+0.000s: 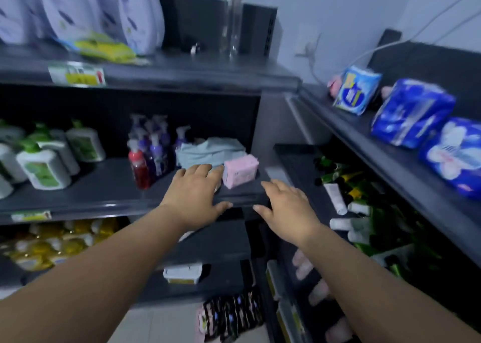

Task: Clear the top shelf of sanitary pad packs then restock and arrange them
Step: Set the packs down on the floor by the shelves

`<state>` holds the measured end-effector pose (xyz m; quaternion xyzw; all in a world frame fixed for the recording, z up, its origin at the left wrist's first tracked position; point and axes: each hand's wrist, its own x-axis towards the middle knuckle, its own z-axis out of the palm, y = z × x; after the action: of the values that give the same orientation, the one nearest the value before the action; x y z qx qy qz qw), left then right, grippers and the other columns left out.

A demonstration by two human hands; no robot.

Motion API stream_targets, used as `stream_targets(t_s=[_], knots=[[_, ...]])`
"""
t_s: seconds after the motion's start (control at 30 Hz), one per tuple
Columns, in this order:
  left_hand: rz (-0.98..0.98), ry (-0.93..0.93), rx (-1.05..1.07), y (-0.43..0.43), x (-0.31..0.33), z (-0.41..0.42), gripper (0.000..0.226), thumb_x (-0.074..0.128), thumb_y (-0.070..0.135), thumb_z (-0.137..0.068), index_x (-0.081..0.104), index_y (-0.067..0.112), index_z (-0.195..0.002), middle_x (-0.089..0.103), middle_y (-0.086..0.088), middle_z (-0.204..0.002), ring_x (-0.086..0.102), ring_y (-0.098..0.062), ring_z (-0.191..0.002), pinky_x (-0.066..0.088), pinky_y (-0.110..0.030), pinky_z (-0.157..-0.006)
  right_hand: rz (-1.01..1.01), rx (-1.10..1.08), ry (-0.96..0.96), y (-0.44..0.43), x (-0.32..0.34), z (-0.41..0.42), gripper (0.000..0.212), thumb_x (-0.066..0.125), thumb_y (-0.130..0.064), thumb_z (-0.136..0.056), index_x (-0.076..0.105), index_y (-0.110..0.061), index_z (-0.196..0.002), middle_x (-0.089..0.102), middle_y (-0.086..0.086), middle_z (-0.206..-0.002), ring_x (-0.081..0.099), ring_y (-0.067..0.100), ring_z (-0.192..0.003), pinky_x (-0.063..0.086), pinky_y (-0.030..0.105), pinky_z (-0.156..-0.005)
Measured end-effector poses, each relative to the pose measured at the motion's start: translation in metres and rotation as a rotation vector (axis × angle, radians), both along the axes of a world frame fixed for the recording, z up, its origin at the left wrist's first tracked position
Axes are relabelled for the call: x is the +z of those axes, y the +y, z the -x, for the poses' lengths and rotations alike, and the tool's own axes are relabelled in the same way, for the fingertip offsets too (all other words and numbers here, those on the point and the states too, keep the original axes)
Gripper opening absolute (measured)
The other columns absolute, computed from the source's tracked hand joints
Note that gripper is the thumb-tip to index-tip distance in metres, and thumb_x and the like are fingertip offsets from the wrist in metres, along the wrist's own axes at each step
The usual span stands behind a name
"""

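Left hand (194,194): palm down over the middle shelf (104,183), fingers straight and close together, thumb out along the front lip. The fingertips reach the left face of the pink pack (touching or just short, I cannot tell).
Right hand (289,209): palm down at the shelf's front corner, fingers loosely spread, holding nothing.
Pink pack (240,170): at 1 o'clock from the left hand and 11 o'clock from the right, at the shelf's right end, just in front of a pale blue bundle (210,151).
Blue packs (412,113): three on the right-hand top shelf (359,134), at 2 to 3 o'clock in the view, well apart from both hands.
Step in hand: probably taking up the pink pack for the top shelf.
Doing it well: bring the hands in from both sides, press its two short faces evenly (soft wrapping will dent), and lift straight up before swinging toward 2 o'clock, keeping clear of the pump bottles (145,157) at 10 o'clock.
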<state>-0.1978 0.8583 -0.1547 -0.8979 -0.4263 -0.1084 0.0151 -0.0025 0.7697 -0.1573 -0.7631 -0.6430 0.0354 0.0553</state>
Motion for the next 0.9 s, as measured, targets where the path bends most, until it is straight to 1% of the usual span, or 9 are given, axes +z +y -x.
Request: stream_targets(t_s=[0.1,0.27,0.43,0.57,0.67,0.77,0.9], knots=[[-0.054,-0.023,-0.013,-0.004,0.037,-0.007,0.084,0.047,0.066,-0.087,0.019,0.023,-0.153,0.03,-0.003,-0.154,0.027,-0.024,-0.142,0.025,-0.042,-0.115,-0.092,-0.015,-0.029,-0.006,0.037,-0.006,0.064,0.045,-0.051,-0.098,0.026,-0.022,-0.152,0.024,0.003,-0.159,0.024,0.024,-0.145,0.018,0.041,-0.119],[-0.138,-0.079,-0.078,-0.015,0.087,-0.034,0.087,0.046,0.068,-0.087,0.015,0.023,-0.154,0.027,-0.003,-0.156,0.025,-0.024,-0.144,0.024,-0.042,-0.115,-0.207,-0.061,-0.093,-0.018,0.087,-0.024,0.067,0.049,-0.051,-0.095,0.028,-0.02,-0.151,0.026,0.006,-0.158,0.027,0.024,-0.144,0.022,0.041,-0.117],[-0.212,-0.141,-0.16,-0.033,0.124,-0.073,0.089,0.045,0.071,-0.085,0.017,0.023,-0.154,0.028,-0.004,-0.156,0.025,-0.023,-0.144,0.023,-0.042,-0.116,-0.276,-0.129,-0.125,-0.041,0.125,-0.048,0.068,0.049,-0.052,-0.095,0.027,-0.02,-0.152,0.024,0.005,-0.159,0.025,0.025,-0.145,0.022,0.043,-0.117],[-0.255,-0.182,-0.202,-0.044,0.149,-0.101,0.087,0.047,0.069,-0.085,0.02,0.021,-0.153,0.032,-0.003,-0.153,0.03,-0.024,-0.141,0.025,-0.04,-0.114,-0.325,-0.17,-0.131,-0.053,0.146,-0.07,0.069,0.05,-0.052,-0.094,0.029,-0.019,-0.15,0.029,0.005,-0.156,0.03,0.026,-0.142,0.027,0.046,-0.115],[-0.271,-0.204,-0.21,-0.047,0.165,-0.119,0.085,0.047,0.068,-0.087,0.021,0.02,-0.153,0.035,-0.004,-0.151,0.033,-0.024,-0.138,0.027,-0.04,-0.112,-0.36,-0.178,-0.134,-0.057,0.158,-0.087,0.067,0.052,-0.052,-0.093,0.032,-0.018,-0.148,0.035,0.004,-0.151,0.035,0.026,-0.138,0.03,0.044,-0.112],[-0.287,-0.221,-0.206,-0.046,0.177,-0.136,0.082,0.048,0.065,-0.088,0.024,0.019,-0.151,0.04,-0.004,-0.146,0.037,-0.026,-0.135,0.031,-0.04,-0.11,-0.367,-0.189,-0.125,-0.055,0.167,-0.102,0.066,0.052,-0.05,-0.094,0.032,-0.018,-0.148,0.037,0.005,-0.15,0.037,0.027,-0.136,0.032,0.042,-0.111],[-0.286,-0.244,-0.167,-0.037,0.185,-0.15,0.08,0.048,0.063,-0.088,0.025,0.018,-0.15,0.04,-0.006,-0.145,0.038,-0.027,-0.134,0.033,-0.041,-0.109,-0.371,-0.192,-0.106,-0.041,0.172,-0.119,0.065,0.052,-0.049,-0.094,0.033,-0.017,-0.147,0.038,0.007,-0.149,0.039,0.029,-0.134,0.035,0.042,-0.109]])
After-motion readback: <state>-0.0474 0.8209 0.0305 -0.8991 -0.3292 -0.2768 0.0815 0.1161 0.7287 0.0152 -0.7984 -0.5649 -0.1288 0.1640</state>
